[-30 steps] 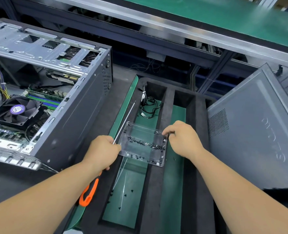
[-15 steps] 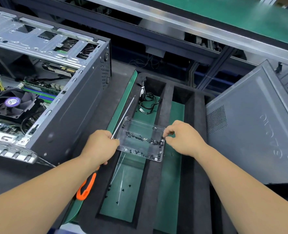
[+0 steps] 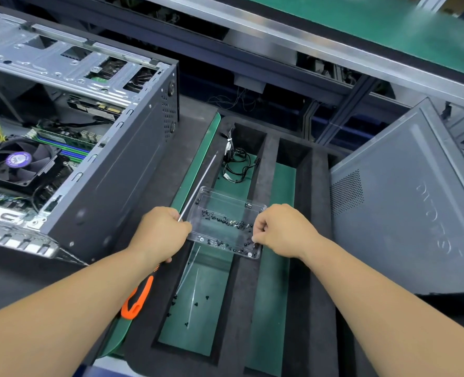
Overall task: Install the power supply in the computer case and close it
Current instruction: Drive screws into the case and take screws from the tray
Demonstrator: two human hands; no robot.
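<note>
Meanwhile, the left hand (image 3: 161,235) was closed around a screwdriver (image 3: 198,186), whose thin metal shaft pointed up and away to the right, its tip reaching toward the far end of the foam tray (image 3: 315,240); the orange handle (image 3: 137,300) stuck out below the fist, so the tool's long axis ran diagonally from near left to far right. The same hand touched the left edge of a clear plastic box (image 3: 225,221) holding small black screws (image 3: 231,223). The right hand (image 3: 282,229) had its fingers curled together, pinching at the box's near right corner; what lay between the fingertips was too small to tell.

The box sat across the dividers of the foam tray, above a green-floored slot where loose screws and cable ties (image 3: 194,289) lay. A coiled black cable (image 3: 236,164) rested at that slot's far end.

On the desk (image 3: 13,278) to the left, the computer case (image 3: 111,170) lay open on its side, fan (image 3: 19,161) and motherboard exposed. Its grey side panel (image 3: 410,208) leaned at the right, just beside the tray.
</note>
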